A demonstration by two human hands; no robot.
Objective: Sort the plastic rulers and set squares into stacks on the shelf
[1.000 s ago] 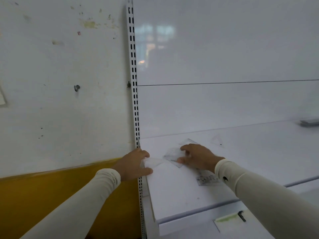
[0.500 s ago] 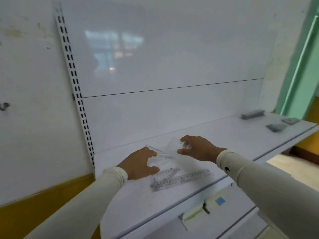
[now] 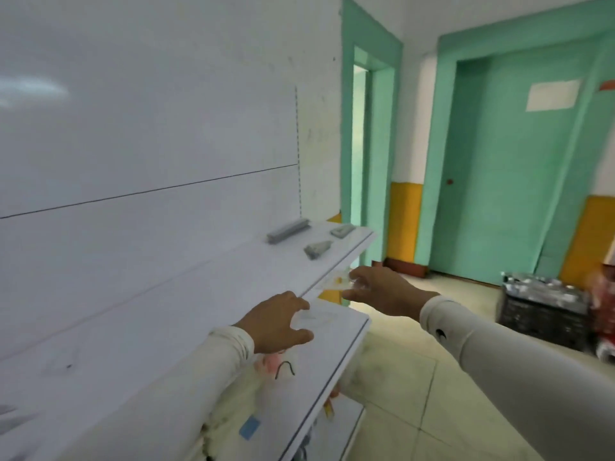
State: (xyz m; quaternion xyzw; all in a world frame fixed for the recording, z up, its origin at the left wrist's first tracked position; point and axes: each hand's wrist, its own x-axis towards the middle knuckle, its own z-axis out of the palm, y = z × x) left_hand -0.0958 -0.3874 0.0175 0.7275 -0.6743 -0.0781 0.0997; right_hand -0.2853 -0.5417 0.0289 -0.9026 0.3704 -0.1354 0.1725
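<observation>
Rulers and set squares are being gathered into three grey stacks at the far end of the shelf (image 3: 186, 294): a long stack (image 3: 288, 230) against the back panel, a second stack (image 3: 317, 249) nearer the front edge, and a third stack (image 3: 342, 230) by the end. Sorting is judged to be well along but not finished. One clear piece (image 3: 336, 283) is being pinched in the right hand (image 3: 379, 289) over the shelf's front edge. Another transparent piece (image 3: 316, 317) is perhaps being held by the left hand (image 3: 276, 322), fingers curled; motion blur is hiding its outline. Which stack holds which shape cannot be told.
</observation>
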